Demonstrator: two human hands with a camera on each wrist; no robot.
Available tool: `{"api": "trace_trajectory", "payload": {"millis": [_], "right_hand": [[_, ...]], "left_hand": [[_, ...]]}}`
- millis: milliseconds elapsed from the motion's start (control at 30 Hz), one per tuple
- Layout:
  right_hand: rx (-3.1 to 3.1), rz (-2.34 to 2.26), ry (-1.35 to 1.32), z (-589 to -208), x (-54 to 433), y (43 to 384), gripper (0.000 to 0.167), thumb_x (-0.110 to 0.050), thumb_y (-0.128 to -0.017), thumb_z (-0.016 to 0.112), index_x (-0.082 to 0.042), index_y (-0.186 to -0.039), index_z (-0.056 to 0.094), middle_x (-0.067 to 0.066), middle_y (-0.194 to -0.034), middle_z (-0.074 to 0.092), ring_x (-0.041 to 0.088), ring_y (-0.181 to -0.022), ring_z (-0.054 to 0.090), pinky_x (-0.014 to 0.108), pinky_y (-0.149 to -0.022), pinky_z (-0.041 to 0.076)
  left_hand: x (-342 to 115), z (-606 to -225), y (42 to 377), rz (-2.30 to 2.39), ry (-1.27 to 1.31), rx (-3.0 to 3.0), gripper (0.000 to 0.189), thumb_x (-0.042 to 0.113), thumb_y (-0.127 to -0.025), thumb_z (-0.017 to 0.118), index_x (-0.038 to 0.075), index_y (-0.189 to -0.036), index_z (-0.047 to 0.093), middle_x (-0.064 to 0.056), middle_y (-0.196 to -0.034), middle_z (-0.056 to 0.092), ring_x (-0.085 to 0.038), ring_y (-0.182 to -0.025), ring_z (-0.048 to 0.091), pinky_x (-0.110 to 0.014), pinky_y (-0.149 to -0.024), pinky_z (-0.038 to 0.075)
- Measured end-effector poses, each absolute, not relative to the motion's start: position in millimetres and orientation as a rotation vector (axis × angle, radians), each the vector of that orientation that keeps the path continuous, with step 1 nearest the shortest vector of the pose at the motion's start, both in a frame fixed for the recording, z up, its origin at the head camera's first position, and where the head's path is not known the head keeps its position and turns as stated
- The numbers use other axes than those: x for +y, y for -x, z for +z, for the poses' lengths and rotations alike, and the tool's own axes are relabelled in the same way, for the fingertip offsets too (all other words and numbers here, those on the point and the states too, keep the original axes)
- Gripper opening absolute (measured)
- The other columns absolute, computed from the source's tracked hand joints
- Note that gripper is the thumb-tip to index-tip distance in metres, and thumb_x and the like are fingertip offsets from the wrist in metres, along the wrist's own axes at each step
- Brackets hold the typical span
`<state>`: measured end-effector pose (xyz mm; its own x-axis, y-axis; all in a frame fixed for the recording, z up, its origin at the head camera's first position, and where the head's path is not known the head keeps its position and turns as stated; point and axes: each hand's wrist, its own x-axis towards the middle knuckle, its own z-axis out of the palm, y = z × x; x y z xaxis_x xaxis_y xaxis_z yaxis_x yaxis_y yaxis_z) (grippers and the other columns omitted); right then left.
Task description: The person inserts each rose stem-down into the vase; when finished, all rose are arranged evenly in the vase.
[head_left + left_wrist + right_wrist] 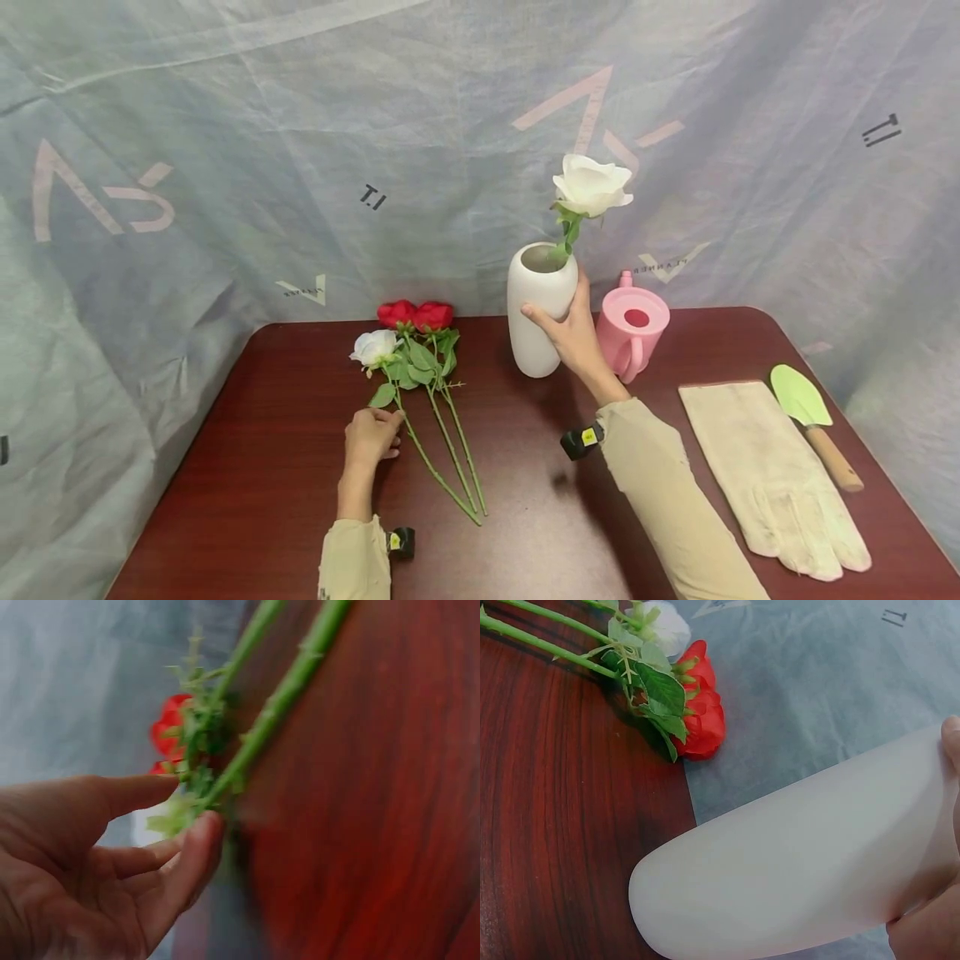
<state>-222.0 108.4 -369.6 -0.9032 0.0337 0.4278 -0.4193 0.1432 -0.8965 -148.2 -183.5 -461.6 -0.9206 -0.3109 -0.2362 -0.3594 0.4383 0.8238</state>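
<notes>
In the head view, we find the vase (534, 321) towards the back of the bench (517, 467). The right hand (576, 333) curves round its right side, thumb across the front; we see that grip spread to the vase's girth and firmly holding it. In the vase is a white rose (592, 185), its bloom above the mouth and leaning right. To the left, the loose white rose (373, 347) lies beside two red roses (432, 316), the stems running towards us. We have the left hand (372, 437) low at the upper stem of the loose white rose. Just right of the vase stands the pink can (615, 343), then the gloves (765, 467) with the trowel (821, 444) alongside. Cloth (315, 125) hangs behind.

In the left wrist view, blurred, we see thumb and fingertips a little apart at a green stem; we cannot tell whether this grip has hold of it. Red petals show beyond.

In the right wrist view, the vase slants across, fingers on it at the right edge. We cannot tell whether its base touches the bench.
</notes>
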Motion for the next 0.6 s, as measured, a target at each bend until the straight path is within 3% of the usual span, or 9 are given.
{"api": "trace_trajectory", "payload": {"millis": [167, 300, 433, 500, 600], "right_hand": [[-2.083, 1.817, -0.368, -369.4, 109.7, 221.0, 0.09, -0.004, -0.08, 0.072, -0.003, -0.146, 0.012, 0.017, -0.138, 0.031, 0.029, -0.117, 0.039, 0.043, -0.099, 0.033], [-2.082, 1.819, -0.362, -368.9, 110.2, 220.1, 0.09, -0.004, -0.08, 0.072, -0.003, -0.146, 0.011, 0.018, -0.138, 0.031, 0.029, -0.118, 0.039, 0.044, -0.099, 0.032], [-2.081, 1.818, -0.369, -369.6, 109.7, 220.5, 0.09, -0.004, -0.08, 0.072, -0.003, -0.146, 0.011, 0.018, -0.139, 0.03, 0.029, -0.119, 0.038, 0.044, -0.099, 0.032], [-2.075, 1.82, -0.378, -370.0, 109.3, 221.0, 0.09, -0.003, -0.08, 0.072, -0.003, -0.146, 0.011, 0.018, -0.139, 0.029, 0.029, -0.119, 0.038, 0.044, -0.099, 0.032], [-2.073, 1.816, -0.385, -370.5, 108.8, 221.4, 0.09, -0.004, -0.08, 0.072, -0.003, -0.146, 0.011, 0.017, -0.139, 0.028, 0.029, -0.12, 0.037, 0.043, -0.1, 0.032]], "left_hand": [[-172.5, -472.1, 160.1, 1.274, 0.639, 2.781, 0.038, 0.029, -0.086, 0.067, -0.003, -0.101, 0.056, -0.015, -0.069, 0.06, -0.016, -0.043, 0.057, -0.035, -0.046, 0.051], [-168.1, -475.0, 168.9, 1.097, 0.661, 2.918, 0.028, 0.025, -0.086, 0.067, 0.004, -0.071, 0.055, -0.007, -0.055, 0.051, -0.022, -0.046, 0.053, -0.037, -0.045, 0.042], [-169.9, -474.2, 171.3, 1.063, 0.677, 2.962, 0.041, 0.018, -0.086, 0.063, 0.013, -0.051, 0.042, -0.003, -0.049, 0.043, -0.029, -0.055, 0.054, -0.038, -0.046, 0.04], [-172.4, -473.4, 170.1, 1.12, 0.686, 2.936, 0.041, 0.018, -0.087, 0.063, 0.013, -0.051, 0.044, -0.003, -0.05, 0.047, -0.027, -0.055, 0.057, -0.037, -0.046, 0.042], [-177.2, -473.8, 167.8, 1.326, 0.673, 2.842, 0.031, 0.017, -0.089, 0.063, 0.006, -0.061, 0.058, -0.006, -0.054, 0.055, -0.021, -0.05, 0.059, -0.033, -0.045, 0.049]]}}
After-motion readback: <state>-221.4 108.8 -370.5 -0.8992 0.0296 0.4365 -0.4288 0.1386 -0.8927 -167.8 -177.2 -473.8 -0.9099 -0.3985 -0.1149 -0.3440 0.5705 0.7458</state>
